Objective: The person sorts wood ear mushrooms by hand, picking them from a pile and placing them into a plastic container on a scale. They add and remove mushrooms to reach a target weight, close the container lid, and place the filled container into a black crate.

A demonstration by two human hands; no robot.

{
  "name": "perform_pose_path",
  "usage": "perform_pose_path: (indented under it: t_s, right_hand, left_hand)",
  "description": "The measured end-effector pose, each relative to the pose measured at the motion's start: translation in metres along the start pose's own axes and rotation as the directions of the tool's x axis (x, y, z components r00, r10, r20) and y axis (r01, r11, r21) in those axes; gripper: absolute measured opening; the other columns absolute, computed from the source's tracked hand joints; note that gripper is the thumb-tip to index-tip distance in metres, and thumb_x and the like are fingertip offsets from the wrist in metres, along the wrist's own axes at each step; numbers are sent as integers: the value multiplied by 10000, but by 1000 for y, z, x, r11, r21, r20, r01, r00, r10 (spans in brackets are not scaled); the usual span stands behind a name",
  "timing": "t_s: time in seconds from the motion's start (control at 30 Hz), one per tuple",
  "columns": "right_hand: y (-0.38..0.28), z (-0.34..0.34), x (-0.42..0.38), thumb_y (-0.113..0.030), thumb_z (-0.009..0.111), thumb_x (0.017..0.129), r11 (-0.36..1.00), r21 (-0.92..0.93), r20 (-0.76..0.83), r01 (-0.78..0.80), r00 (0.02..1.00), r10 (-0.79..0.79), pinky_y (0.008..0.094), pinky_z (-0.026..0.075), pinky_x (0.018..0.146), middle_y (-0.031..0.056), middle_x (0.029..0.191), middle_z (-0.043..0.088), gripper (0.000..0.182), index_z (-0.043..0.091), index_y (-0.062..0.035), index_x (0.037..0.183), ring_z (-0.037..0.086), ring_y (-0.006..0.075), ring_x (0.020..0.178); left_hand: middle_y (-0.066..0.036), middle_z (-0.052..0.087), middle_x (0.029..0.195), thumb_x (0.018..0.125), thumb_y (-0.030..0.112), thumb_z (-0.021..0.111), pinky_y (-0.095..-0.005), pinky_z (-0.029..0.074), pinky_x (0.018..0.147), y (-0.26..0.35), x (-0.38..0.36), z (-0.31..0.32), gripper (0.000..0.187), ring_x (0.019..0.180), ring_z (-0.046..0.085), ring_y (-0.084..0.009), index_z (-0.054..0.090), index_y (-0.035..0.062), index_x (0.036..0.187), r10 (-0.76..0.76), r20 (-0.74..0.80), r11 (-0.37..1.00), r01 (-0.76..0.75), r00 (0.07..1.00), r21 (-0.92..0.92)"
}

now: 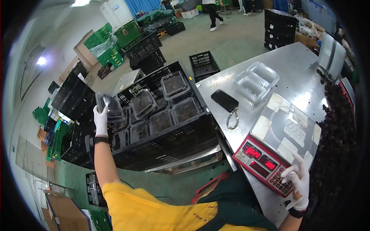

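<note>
My left hand, in a white glove, grips the edge of a clear lidded plastic box at the left end of a large black crate. Dark contents show through its lid. Inside the crate sit several similar lidded boxes, some stacked. My right hand, also gloved, is over the keypad of a red digital scale, its fingers partly spread and holding nothing. Red digits glow on the display, and the scale's metal plate bears patches of pale tape but no box.
On the steel table lie a black phone with a beaded strap and empty clear plastic trays. Dark loose pieces are heaped along the right. Black crates stand on the floor; a person is in the background.
</note>
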State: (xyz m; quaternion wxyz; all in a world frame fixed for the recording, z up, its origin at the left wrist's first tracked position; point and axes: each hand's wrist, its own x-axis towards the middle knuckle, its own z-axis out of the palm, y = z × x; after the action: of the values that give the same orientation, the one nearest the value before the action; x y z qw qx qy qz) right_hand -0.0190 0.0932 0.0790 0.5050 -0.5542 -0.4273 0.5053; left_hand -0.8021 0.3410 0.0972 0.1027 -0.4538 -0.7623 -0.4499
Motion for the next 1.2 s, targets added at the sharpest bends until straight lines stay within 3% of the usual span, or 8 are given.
perform_pose_path:
  t_s: [0.1, 0.43, 0.47, 0.57, 0.63, 0.9, 1.03, 1.2]
  right_hand:
    - [2, -5, -2, -283, 692, 970, 1000, -20, -95, 23, 995, -24, 225, 497, 660, 86, 822, 670, 685, 379, 19, 1499, 602, 109, 653]
    - [-9, 12, 6, -313, 681, 974, 994, -97, -106, 50, 993, -60, 225, 495, 665, 84, 844, 667, 683, 386, 36, 1481, 604, 109, 674]
    - [-8, 14, 6, -308, 671, 980, 994, -96, -92, 52, 994, -61, 226, 496, 669, 86, 850, 667, 670, 386, 36, 1479, 607, 110, 684]
    - [12, 4, 7, -285, 652, 987, 998, -62, -79, 31, 996, -36, 227, 497, 677, 89, 849, 665, 651, 380, 37, 1482, 608, 110, 692]
    - [19, 1, 4, -260, 642, 988, 998, -60, -94, 26, 995, -31, 228, 498, 679, 89, 849, 666, 629, 386, 39, 1478, 607, 109, 691]
    - [14, -5, -14, -162, 602, 982, 998, -56, -143, 32, 989, -40, 230, 508, 692, 94, 859, 672, 537, 438, 52, 1446, 609, 109, 696]
    - [24, -12, -30, -51, 551, 972, 996, -74, -209, -50, 977, 33, 235, 515, 703, 93, 867, 678, 462, 480, 52, 1416, 622, 109, 731]
    - [36, -19, -62, -38, 546, 966, 986, -123, -267, -113, 961, 76, 244, 504, 725, 57, 893, 693, 246, 626, 19, 1192, 624, 101, 767]
  left_hand:
    - [-157, 689, 1167, 845, 298, 800, -341, 486, 929, -24, -3, 17, 586, 1042, 648, -253, 578, -24, 1280, -284, 235, 932, 326, 930, -162]
    - [-122, 707, 1085, 920, 339, 718, -376, 495, 909, -15, 19, 133, 517, 1037, 655, -240, 601, 21, 1311, -242, 675, 698, 608, 697, -378]
    - [-122, 707, 1085, 920, 339, 718, -376, 495, 909, -25, 17, 134, 517, 1037, 655, -240, 601, 21, 1311, -243, 676, 699, 609, 695, -375]
    - [-279, 535, 1439, 934, 617, 554, -456, 377, 1144, -3, -17, 104, 837, 1411, 451, -390, 449, -5, 1483, -409, 337, 799, 155, 848, 581]
    - [-273, 478, 1499, 919, 601, 575, -432, 379, 1147, -105, 29, 145, 886, 1415, 445, -380, 387, -35, 1507, -359, 662, 928, 178, 658, 326]
    - [-265, 532, 1445, 880, 441, 681, -432, 421, 1117, 39, -4, 138, 807, 1377, 487, -376, 411, -15, 1489, -358, 551, 891, 100, 753, 443]
    - [-239, 526, 1405, 843, 352, 709, -505, 456, 1060, 161, -37, 138, 687, 1287, 522, -417, 497, 89, 1440, 307, 411, 883, -418, 858, 213]
    - [-202, 529, 1388, 857, 189, 693, -522, 334, 1136, 357, -162, 79, 532, 1323, 464, -402, 557, 72, 1358, 877, 215, 470, -860, 430, -200]
